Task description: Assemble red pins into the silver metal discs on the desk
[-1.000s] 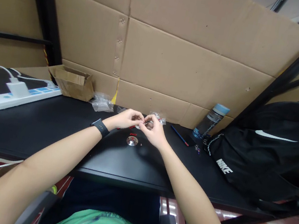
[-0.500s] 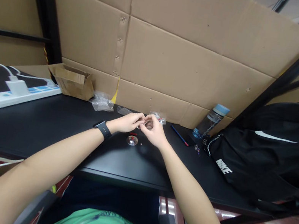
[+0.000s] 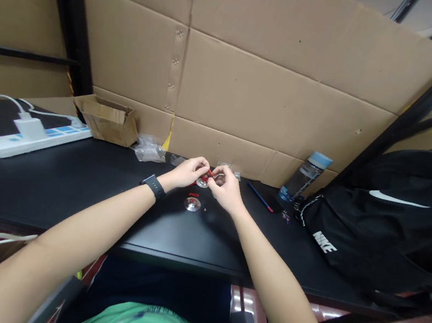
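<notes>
My left hand (image 3: 192,172) and my right hand (image 3: 227,187) meet above the middle of the black table (image 3: 82,182), fingers pinched. Between them runs a red cord (image 3: 210,173), gripped by the fingertips of both. Just under the fingers shows a shiny round metal disc (image 3: 202,182), like a small cymbal, with red cord on it; the fingers partly cover it. Nearer me a second metal disc (image 3: 192,205) lies on the table with red at its centre. A small red loop of cord (image 3: 193,195) is just behind it. A tiny bit lies to its right.
On the left are a white power strip (image 3: 1,144) with cables and an open cardboard box (image 3: 108,123). Clear plastic bags (image 3: 149,150) lie at the back. To the right are a blue pencil (image 3: 260,197), a water bottle (image 3: 303,178) and a black backpack (image 3: 387,231).
My hands have drawn slightly apart. The red cord between the fingers and the metal disc below them now show. The view has shifted slightly.
</notes>
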### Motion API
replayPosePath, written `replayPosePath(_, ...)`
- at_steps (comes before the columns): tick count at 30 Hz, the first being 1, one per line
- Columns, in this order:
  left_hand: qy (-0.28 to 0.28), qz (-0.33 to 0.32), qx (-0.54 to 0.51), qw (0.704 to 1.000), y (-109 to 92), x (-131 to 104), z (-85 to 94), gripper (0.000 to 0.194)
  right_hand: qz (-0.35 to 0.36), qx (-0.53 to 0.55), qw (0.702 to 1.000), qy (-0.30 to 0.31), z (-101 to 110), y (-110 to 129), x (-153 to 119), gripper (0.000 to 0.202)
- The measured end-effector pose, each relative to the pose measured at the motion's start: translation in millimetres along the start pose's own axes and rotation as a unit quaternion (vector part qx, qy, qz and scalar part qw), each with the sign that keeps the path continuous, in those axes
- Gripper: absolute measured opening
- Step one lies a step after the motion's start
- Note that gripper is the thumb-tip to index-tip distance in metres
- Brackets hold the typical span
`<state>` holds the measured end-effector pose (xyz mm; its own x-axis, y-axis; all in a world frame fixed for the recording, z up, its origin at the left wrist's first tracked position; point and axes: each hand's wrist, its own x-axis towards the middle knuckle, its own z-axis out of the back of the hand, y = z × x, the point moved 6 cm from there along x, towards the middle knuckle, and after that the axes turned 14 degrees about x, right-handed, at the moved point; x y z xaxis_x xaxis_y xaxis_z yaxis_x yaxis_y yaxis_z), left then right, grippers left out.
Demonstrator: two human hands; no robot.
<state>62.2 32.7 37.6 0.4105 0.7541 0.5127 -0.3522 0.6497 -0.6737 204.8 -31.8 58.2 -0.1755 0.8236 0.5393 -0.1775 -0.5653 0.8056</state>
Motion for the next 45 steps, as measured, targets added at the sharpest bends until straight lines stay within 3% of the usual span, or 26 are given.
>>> replayPosePath(11, -0.018, -0.008, -0.079, 0.997, -17, -6, 8.3, 0.026, 0.014, 0.076, 0.997, 0.030, -7, -8, -3, 0.029)
replayPosePath(19, 0.010, -0.002, -0.099, 0.995, -20, -9, 10.3, 0.034, 0.004, 0.080, 0.996, 0.035, -6, -7, -4, 0.032)
replayPosePath(34, 0.006, 0.003, 0.026, 1.000, -12, -9, 8.4, 0.012, 0.002, 0.026, 0.996, 0.084, -13, 0, -8, 0.025)
replayPosePath(45, 0.028, -0.030, -0.022, 0.999, -14, -10, 2.0, 0.016, 0.022, -0.037, 0.994, 0.096, -10, 5, -8, 0.022)
